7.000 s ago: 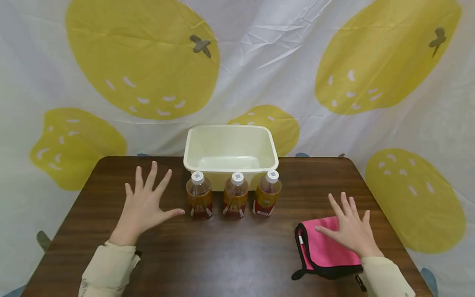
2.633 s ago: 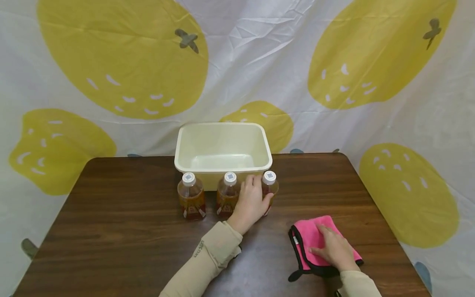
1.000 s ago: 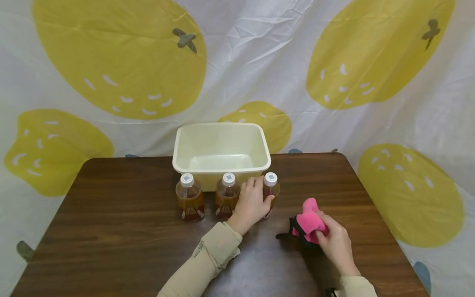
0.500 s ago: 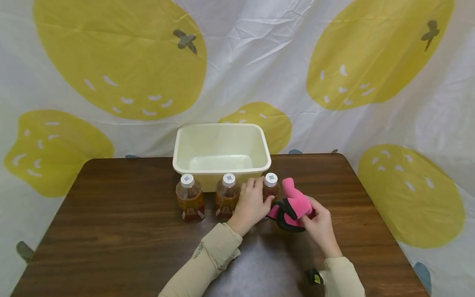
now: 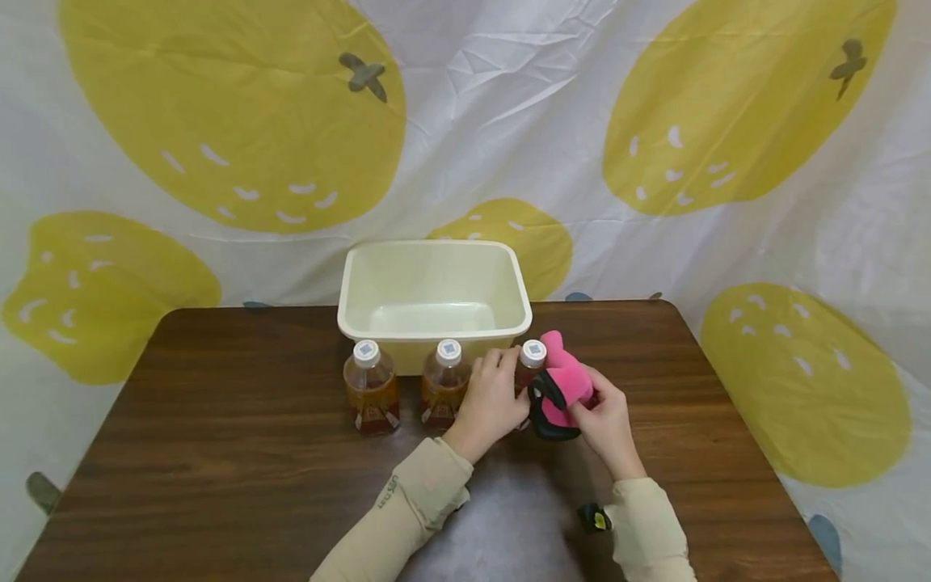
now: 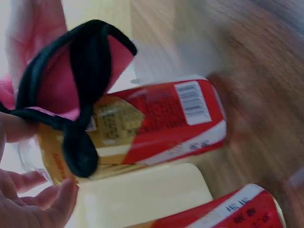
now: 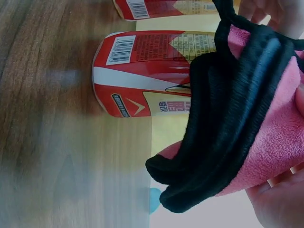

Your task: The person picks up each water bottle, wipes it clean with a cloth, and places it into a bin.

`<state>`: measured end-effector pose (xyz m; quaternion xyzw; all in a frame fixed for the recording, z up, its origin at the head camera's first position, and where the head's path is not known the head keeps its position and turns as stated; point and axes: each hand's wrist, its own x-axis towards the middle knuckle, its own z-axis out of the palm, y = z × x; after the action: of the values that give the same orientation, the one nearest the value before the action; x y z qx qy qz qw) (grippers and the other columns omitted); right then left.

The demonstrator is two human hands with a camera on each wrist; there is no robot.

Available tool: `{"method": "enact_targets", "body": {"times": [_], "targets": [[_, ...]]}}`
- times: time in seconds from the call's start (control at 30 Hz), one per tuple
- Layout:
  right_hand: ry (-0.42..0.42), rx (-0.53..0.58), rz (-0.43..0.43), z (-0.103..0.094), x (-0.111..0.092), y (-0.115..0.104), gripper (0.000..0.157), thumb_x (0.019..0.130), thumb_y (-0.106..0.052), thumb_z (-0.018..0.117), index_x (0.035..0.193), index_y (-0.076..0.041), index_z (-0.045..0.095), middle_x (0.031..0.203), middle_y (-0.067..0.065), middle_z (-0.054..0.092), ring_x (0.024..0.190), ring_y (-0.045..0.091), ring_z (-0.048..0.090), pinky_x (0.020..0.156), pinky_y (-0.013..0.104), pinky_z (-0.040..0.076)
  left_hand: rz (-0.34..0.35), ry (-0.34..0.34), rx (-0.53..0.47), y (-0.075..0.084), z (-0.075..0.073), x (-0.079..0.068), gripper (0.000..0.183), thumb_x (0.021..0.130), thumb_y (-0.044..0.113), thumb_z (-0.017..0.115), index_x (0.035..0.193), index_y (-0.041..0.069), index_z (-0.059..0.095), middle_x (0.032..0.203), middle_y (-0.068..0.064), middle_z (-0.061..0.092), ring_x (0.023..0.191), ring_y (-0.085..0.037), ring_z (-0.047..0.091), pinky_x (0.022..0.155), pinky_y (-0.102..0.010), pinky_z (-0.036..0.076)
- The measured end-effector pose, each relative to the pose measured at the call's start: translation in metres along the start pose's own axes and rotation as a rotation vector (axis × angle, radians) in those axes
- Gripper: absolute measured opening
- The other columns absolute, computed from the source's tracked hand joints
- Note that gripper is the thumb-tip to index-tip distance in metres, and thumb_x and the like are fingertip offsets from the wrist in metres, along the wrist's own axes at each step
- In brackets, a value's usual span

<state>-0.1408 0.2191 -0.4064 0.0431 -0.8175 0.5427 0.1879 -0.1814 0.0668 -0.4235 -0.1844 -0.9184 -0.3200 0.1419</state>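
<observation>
My left hand (image 5: 489, 402) grips the upper part of the right-hand drink bottle (image 5: 533, 353), which has a white cap and a red and gold label. In the left wrist view, that bottle (image 6: 164, 121) shows between thumb and fingers. My right hand (image 5: 609, 420) holds a bunched pink cloth (image 5: 570, 381) with black edging. The cloth overlaps the bottle's right side, and its black loop (image 6: 80, 149) hangs across the label. From the right wrist, the folded black edges (image 7: 228, 118) cover the bottle's upper half.
Two similar bottles, a middle bottle (image 5: 445, 386) and a left bottle (image 5: 372, 396), stand upright to the left. Behind the row sits a cream plastic basin (image 5: 429, 283). The dark wooden table (image 5: 218, 453) meets a lemon-patterned curtain (image 5: 509, 153) at the back.
The right hand has picked the pink cloth up from the table and carried it left to the right-hand bottle. The left hand, first spread at the left, has come to this bottle and stayed.
</observation>
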Motion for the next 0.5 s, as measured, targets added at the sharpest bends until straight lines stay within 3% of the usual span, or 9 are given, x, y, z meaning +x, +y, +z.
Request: {"method": "enact_targets", "body": {"times": [0.1, 0.33, 0.5], "targets": [[0.005, -0.012, 0.006, 0.002, 0.002, 0.000, 0.033, 0.071, 0.015, 0.064, 0.103, 0.009, 0.061, 0.081, -0.022, 0.055, 0.066, 0.003, 0.048, 0.060, 0.014, 0.044, 0.031, -0.006, -0.005, -0.002, 0.000, 0.000, 0.050, 0.074, 0.019, 0.068, 0.119, 0.002, 0.054, 0.103, -0.012, 0.057, 0.088, -0.027, 0.052, 0.079, -0.034, 0.044], [-0.048, -0.063, 0.014, 0.003, 0.010, 0.032, 0.036, 0.073, 0.008, 0.067, 0.107, 0.002, 0.061, 0.089, 0.013, 0.063, 0.067, 0.007, 0.050, 0.061, 0.017, 0.046, 0.089, -0.002, -0.030, -0.007, 0.001, -0.001, 0.048, 0.075, 0.018, 0.067, 0.118, 0.003, 0.054, 0.106, -0.012, 0.054, 0.093, -0.026, 0.049, 0.082, -0.035, 0.043], [-0.067, -0.099, 0.012, 0.002, 0.011, 0.030, 0.037, 0.072, 0.008, 0.068, 0.108, 0.002, 0.061, 0.091, 0.017, 0.064, 0.070, 0.006, 0.050, 0.065, 0.014, 0.045, 0.110, -0.020, -0.083, -0.009, 0.001, -0.002, 0.051, 0.076, 0.015, 0.065, 0.123, 0.000, 0.050, 0.115, -0.013, 0.051, 0.104, -0.027, 0.050, 0.091, -0.036, 0.043]]}}
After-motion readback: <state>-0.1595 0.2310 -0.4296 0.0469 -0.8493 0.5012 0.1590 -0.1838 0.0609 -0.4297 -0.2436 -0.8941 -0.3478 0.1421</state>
